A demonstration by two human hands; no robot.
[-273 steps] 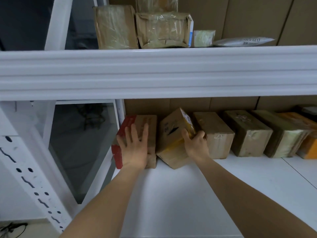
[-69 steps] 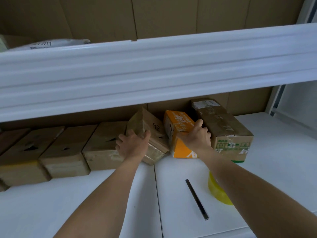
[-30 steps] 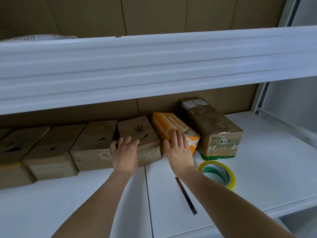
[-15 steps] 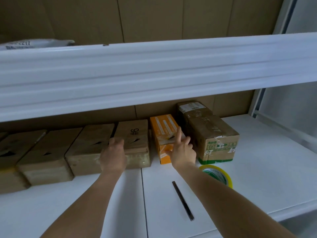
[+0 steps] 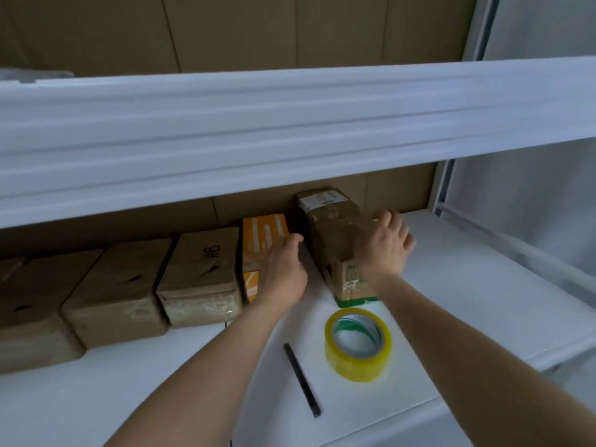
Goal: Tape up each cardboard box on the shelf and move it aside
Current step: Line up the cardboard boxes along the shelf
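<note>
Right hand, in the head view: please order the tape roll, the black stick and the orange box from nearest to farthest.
From the right hand:
1. Tape roll, on the shelf just below the hand.
2. Orange box, to the left, under the left hand.
3. Black stick, lower left, near the shelf's front edge.

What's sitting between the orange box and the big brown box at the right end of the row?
In the head view, only the left hand reaches into the gap between the orange box and the big brown box; below it shows bare white shelf.
</note>
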